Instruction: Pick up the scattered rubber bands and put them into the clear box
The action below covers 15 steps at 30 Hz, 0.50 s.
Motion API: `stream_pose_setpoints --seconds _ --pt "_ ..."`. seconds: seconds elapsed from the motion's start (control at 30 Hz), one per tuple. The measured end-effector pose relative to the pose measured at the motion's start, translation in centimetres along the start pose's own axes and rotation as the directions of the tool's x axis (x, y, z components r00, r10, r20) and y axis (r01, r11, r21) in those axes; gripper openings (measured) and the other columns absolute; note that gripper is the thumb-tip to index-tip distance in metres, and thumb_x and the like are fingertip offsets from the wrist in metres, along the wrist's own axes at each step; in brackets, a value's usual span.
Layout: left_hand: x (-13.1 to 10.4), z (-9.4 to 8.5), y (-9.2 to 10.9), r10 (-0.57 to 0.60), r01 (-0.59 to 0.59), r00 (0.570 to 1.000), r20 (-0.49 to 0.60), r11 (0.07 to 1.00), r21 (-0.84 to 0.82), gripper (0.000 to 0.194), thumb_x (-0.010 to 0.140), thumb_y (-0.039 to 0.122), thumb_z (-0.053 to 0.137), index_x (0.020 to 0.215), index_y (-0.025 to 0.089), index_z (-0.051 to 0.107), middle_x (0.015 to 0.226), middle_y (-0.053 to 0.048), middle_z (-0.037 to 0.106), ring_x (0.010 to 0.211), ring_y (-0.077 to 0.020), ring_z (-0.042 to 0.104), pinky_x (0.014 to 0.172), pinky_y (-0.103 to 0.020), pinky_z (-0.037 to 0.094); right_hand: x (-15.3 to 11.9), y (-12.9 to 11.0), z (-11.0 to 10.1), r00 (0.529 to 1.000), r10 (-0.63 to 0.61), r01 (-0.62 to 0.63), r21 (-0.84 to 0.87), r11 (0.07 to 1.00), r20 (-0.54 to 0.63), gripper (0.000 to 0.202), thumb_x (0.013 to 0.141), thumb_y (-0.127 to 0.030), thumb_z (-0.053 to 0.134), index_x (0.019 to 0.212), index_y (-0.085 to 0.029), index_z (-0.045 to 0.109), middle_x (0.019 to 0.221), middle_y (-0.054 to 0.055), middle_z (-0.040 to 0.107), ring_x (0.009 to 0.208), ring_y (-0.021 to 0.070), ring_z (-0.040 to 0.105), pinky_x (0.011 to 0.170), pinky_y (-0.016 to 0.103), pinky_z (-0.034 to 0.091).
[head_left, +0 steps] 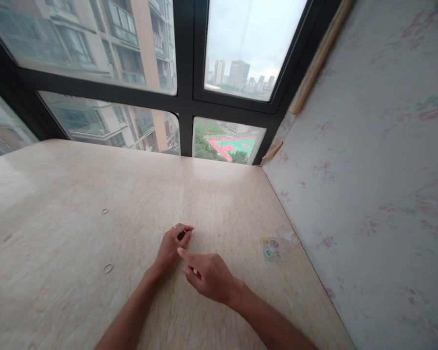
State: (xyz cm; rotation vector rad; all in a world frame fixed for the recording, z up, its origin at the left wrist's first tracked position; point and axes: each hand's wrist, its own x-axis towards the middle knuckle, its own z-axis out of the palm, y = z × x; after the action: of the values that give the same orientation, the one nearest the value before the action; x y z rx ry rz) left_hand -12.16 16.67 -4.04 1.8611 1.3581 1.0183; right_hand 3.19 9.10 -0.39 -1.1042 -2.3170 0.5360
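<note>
My left hand (173,245) rests on the pale marbled surface with its fingers curled and the fingertips together. Whether anything is between them is hidden. A thin light band, seemingly a ring (174,227), shows on one of its fingers. My right hand (213,276) is just in front, its index finger stretched out to the left hand near the wrist. That finger appears to touch the skin there. Its thumb and other fingers are loosely bent, with nothing visible in them. Left of my hands lie a thin loop (108,268) and a farther, smaller-looking loop (105,211).
A clear plastic box (272,249) with small coloured coils or loops stands at the right, its transparent lid (287,236) open toward the wall. Flowered wallpaper (350,194) bounds the surface (138,189) on the right. Dark-framed windows (185,97) rise behind it.
</note>
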Motion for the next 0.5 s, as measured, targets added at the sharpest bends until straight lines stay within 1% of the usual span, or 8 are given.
stream_pose_setpoints --seconds 0.07,0.17,0.3,0.5 --pt "0.0 0.1 -0.2 0.011 -0.011 1.000 -0.010 1.000 0.009 0.021 0.083 0.028 0.047 0.088 0.019 0.066 0.088 -0.004 0.067 0.079 -0.0163 0.061 0.073 -0.029 0.048 0.9 -0.3 1.1 0.997 -0.065 0.067 -0.062 0.996 0.028 0.047 0.091 -0.028 0.044 0.136 -0.015 0.045 0.086 0.006 0.070 0.068 0.0154 0.061 0.060 0.026 0.044" --pt "0.1 0.2 -0.4 0.012 -0.012 1.000 -0.028 1.000 0.013 0.020 0.083 0.026 0.048 0.087 0.019 0.066 0.088 -0.004 0.067 0.079 -0.0160 0.061 0.073 -0.029 0.048 1.4 -0.2 2.3 0.993 -0.115 0.118 -0.134 0.984 0.030 0.045 0.092 -0.027 0.042 0.135 -0.013 0.046 0.085 0.007 0.069 0.067 0.0164 0.060 0.058 0.027 0.045" --pt "0.1 0.3 -0.6 -0.004 0.004 0.999 -0.032 1.000 -0.009 0.020 0.082 0.026 0.048 0.087 0.019 0.066 0.088 -0.004 0.067 0.079 -0.0160 0.061 0.073 -0.029 0.048 1.0 0.1 3.0 0.985 -0.169 0.163 -0.141 0.976 -0.031 0.043 0.094 -0.023 0.039 0.135 -0.013 0.045 0.086 0.008 0.067 0.070 0.0166 0.061 0.059 0.028 0.047" --pt "0.2 0.2 -0.6 0.005 -0.006 0.998 -0.063 1.000 -0.008 0.020 0.081 0.026 0.049 0.086 0.019 0.067 0.086 -0.004 0.067 0.077 -0.0157 0.061 0.071 -0.028 0.048 0.6 0.6 3.6 0.970 -0.212 0.199 -0.115 0.973 -0.120 0.044 0.092 -0.017 0.040 0.136 -0.013 0.044 0.089 0.009 0.067 0.078 0.0166 0.063 0.065 0.028 0.050"
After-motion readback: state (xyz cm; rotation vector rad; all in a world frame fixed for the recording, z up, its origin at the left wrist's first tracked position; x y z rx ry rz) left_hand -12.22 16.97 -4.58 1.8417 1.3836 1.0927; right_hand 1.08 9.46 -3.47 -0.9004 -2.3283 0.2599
